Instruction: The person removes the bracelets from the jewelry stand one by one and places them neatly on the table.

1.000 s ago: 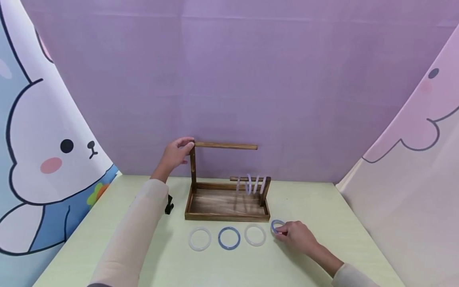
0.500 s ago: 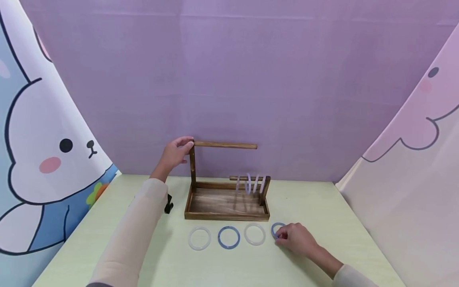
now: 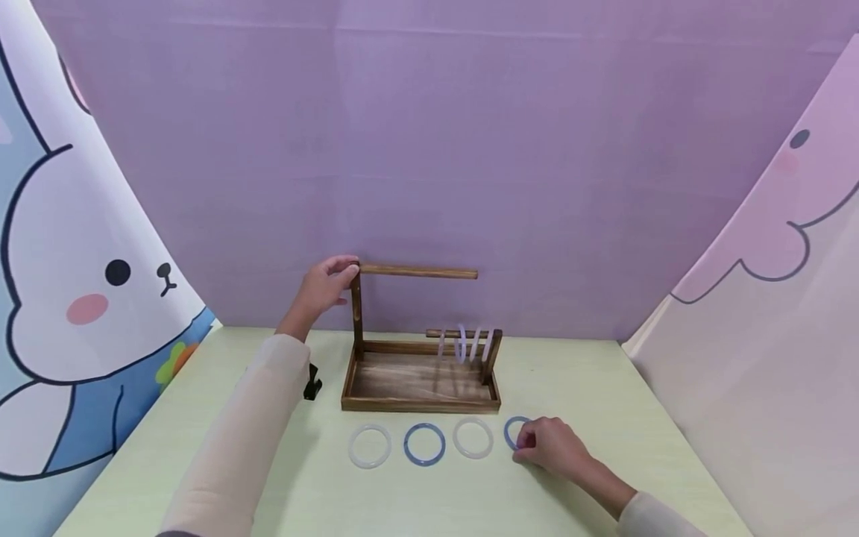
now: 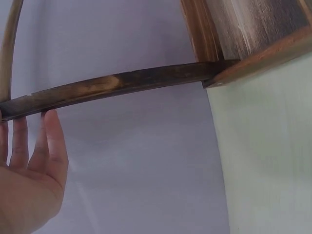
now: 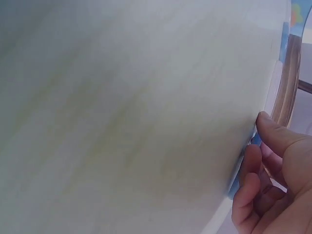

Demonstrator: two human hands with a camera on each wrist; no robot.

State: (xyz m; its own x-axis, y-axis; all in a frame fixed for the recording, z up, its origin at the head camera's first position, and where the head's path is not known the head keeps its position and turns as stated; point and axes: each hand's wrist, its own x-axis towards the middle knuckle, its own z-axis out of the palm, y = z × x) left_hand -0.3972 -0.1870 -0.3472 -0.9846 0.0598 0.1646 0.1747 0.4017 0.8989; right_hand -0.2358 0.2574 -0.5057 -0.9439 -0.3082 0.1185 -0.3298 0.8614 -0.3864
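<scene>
A dark wooden bangle stand (image 3: pixel 419 405) with a tray base, a long upper bar and a short lower bar stands mid-table. My left hand (image 3: pixel 323 287) grips the top of its tall left post, thumb in front; in the left wrist view, fingers of the left hand (image 4: pixel 34 185) touch that post. My right hand (image 3: pixel 552 446) pinches the near right side of a blue bangle (image 3: pixel 508 435), which lies about flat on the table. Left of it, in a row, lie a clear whitish bangle (image 3: pixel 473 457), another blue bangle (image 3: pixel 424 462) and a second whitish bangle (image 3: pixel 370 466).
Several pale purple bangles (image 3: pixel 461 344) hang on the stand's short lower bar (image 3: pixel 432 333). A small black clip-like object (image 3: pixel 312 384) is by the left sleeve. A purple cloth (image 3: pixel 470 149) hangs behind the table, with printed cloths at both sides.
The blue bangle in my right hand has gone from tilted to about flat on the table. My left hand stays on the post. The head view has shifted slightly.
</scene>
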